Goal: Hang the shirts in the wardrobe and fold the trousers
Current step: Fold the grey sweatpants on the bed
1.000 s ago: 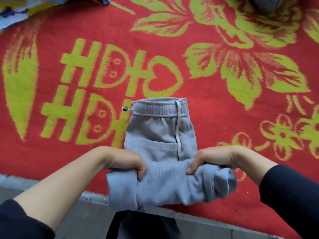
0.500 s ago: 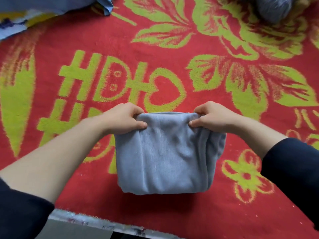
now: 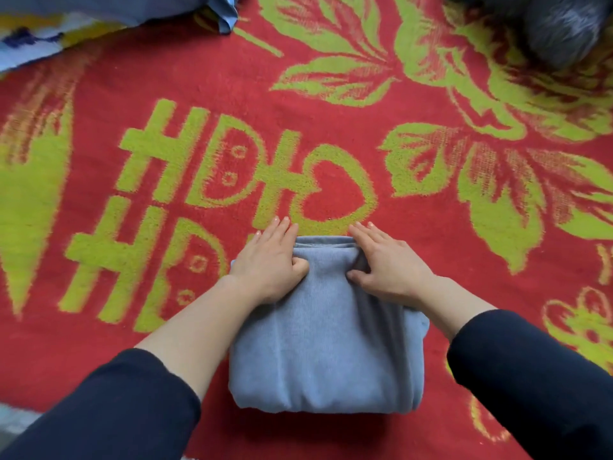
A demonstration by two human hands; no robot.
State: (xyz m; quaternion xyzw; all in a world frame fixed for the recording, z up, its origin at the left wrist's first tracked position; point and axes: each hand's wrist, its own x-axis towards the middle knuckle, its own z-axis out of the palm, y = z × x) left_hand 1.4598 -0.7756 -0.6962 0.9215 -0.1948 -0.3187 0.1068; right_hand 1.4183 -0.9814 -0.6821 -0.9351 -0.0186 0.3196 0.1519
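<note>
Pressing down on the far edge of the folded trousers, head view. Left hand sits at the bundle's 11 o'clock and right hand at 1, equally near. Fingers are straight and close together, pointing to 12, with thumbs dug into the cloth. The bundle runs from my palms toward 6 on the red blanket, roughly square. Grey-blue knit, thick, with a rounded near fold and a bulge at 3.

Surface: red blanket with yellow-green flowers, leaves and letter-like shapes.
Far left corner: blue cloth, bunched.
Far right corner: blurred grey fuzzy thing.
</note>
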